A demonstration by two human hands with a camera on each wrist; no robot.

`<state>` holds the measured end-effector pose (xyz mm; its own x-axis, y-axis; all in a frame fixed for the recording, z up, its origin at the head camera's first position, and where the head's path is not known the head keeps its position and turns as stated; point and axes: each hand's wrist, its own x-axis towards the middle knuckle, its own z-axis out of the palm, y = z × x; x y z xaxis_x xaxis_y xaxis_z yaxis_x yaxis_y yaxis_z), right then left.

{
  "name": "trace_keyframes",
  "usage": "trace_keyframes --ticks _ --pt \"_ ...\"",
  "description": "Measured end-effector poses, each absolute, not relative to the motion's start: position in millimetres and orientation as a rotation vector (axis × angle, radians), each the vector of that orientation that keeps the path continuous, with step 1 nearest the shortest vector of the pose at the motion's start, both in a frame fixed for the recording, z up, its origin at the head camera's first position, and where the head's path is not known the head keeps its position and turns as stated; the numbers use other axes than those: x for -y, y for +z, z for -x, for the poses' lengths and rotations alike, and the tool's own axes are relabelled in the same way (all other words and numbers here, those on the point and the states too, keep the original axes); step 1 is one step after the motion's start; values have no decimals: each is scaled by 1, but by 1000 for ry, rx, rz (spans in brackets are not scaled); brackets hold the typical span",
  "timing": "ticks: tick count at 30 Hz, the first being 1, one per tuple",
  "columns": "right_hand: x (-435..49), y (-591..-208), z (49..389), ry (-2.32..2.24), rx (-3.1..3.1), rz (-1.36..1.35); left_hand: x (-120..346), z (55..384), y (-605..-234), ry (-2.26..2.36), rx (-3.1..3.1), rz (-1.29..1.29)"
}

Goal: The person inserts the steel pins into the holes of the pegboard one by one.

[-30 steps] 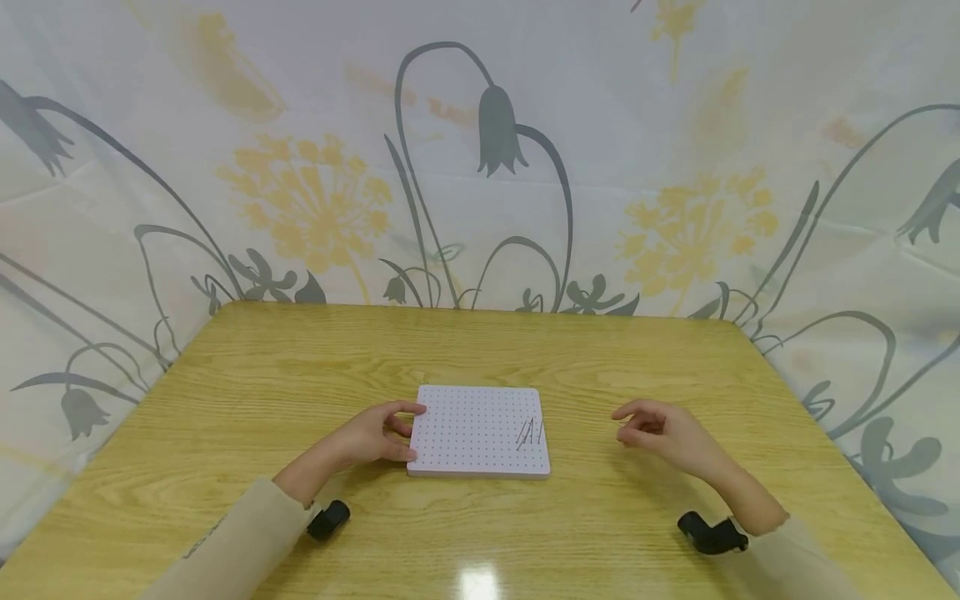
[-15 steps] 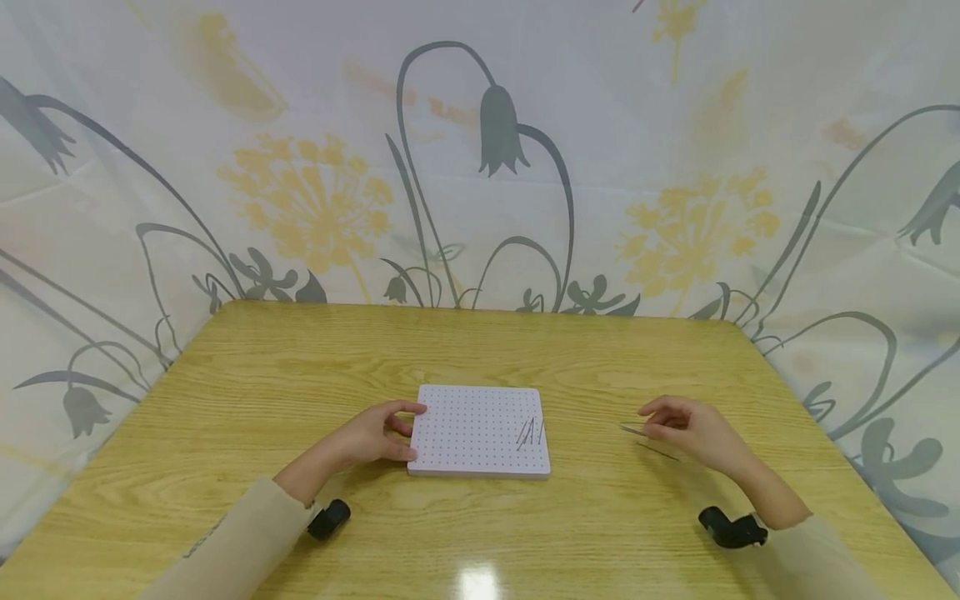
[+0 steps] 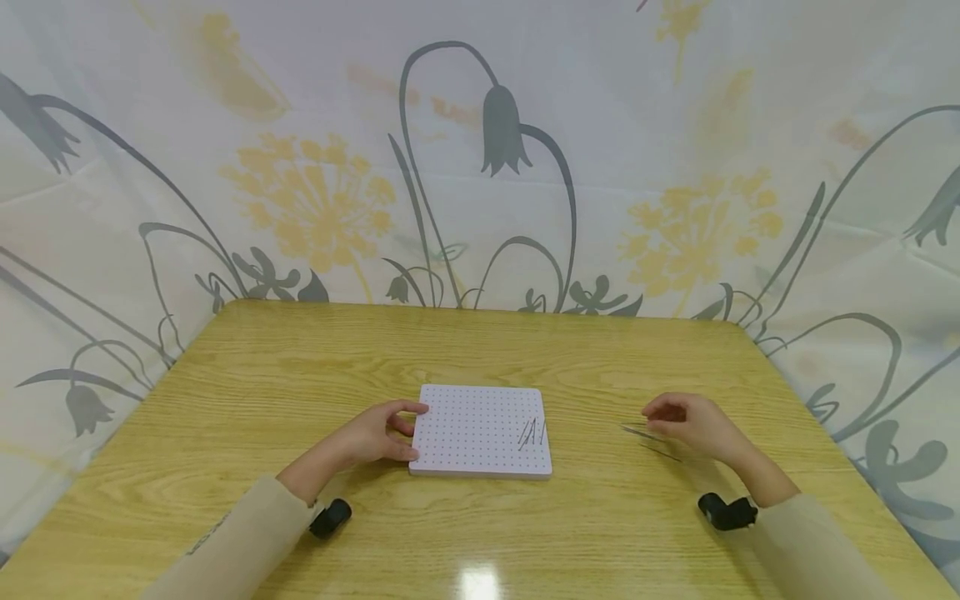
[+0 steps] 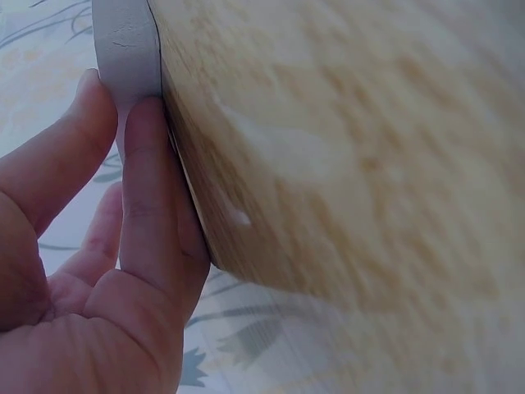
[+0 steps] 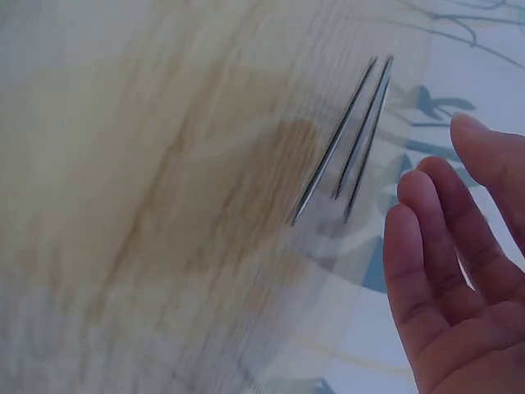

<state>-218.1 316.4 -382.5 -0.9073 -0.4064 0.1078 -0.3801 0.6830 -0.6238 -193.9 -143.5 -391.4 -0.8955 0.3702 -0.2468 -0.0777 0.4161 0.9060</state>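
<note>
White, round-cornered rectangular pegboard (image 3: 472, 429) dotted with small holes, thin dark pins (image 3: 533, 432) on its right | left hand (image 3: 375, 435) half-open, touching its left edge | right hand (image 3: 693, 423) loosely curved, gripping nothing, near slender metal rods (image 5: 362, 130) | glossy wood-grain table (image 3: 337, 350) beneath

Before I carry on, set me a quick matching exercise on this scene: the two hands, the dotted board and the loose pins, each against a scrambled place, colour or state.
Things:
1. left hand
2. right hand
3. dotted board
4. loose pins

Place, colour or state:
A. slender and grey, lying on the tabletop
B. fingers touching the board's left edge
C. white, with rows of small dark dots
D. thumb apart from the fingers, holding nothing that shows

Right pairs: 1-B, 2-D, 3-C, 4-A.
</note>
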Motion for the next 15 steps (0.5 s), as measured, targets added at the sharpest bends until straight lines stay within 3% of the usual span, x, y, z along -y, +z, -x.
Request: trace_keyframes --ticks 15 --pt "-321 -391 239 -930 -2737 677 144 194 -391 1490 -2255 -257"
